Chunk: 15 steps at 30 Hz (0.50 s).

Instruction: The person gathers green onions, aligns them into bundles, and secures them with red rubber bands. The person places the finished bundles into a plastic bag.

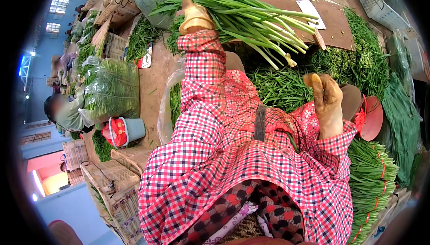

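In a tan glove, my left hand is closed round the leafy part of a bunch of garlic chives at the far middle. Their pale cut ends point right, over a brown board. A knife with a broad pale blade and a wooden handle lies on that board, just past the stalk ends. My right hand is held apart from the bunch, above my lap on the right. Its fingers are curled, their tips blurred; whatever is in them, if anything, is hidden.
Loose green trimmings heap below the board. Banded bundles of chives are stacked at my right, near a red stool-like disc. Leftward stand a blue-grey bucket, a large bagged bundle and crates. Another person sits there.
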{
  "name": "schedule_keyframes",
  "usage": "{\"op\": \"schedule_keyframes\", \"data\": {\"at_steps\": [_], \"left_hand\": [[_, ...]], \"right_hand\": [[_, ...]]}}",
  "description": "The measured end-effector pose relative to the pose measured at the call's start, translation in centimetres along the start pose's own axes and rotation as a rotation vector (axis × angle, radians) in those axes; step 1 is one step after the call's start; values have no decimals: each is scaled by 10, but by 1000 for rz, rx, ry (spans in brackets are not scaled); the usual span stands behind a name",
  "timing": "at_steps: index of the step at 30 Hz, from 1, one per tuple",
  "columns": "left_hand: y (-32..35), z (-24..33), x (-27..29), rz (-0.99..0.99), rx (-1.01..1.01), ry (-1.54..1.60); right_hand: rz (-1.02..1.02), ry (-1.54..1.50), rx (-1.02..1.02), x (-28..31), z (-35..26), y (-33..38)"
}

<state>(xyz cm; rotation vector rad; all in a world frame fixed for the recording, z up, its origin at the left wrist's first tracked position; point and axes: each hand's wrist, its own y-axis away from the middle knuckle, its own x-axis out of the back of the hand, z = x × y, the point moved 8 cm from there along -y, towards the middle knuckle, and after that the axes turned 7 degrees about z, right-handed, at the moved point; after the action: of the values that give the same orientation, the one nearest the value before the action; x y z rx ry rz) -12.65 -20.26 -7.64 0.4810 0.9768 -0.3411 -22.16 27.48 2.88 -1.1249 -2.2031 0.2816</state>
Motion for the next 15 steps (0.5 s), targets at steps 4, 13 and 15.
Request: {"op": "schedule_keyframes", "data": {"at_steps": [4, 13, 15], "left_hand": [[-24, 1, 15, 100, -84, -57], [-27, -9, 37, 226, -65, -38], [-28, -14, 34, 219, -33, 31]], "right_hand": [[-16, -301, -350, -41, -2, -10], [-70, -314, -360, -51, 7, -3], [-55, -313, -541, -31, 16, 9]]}}
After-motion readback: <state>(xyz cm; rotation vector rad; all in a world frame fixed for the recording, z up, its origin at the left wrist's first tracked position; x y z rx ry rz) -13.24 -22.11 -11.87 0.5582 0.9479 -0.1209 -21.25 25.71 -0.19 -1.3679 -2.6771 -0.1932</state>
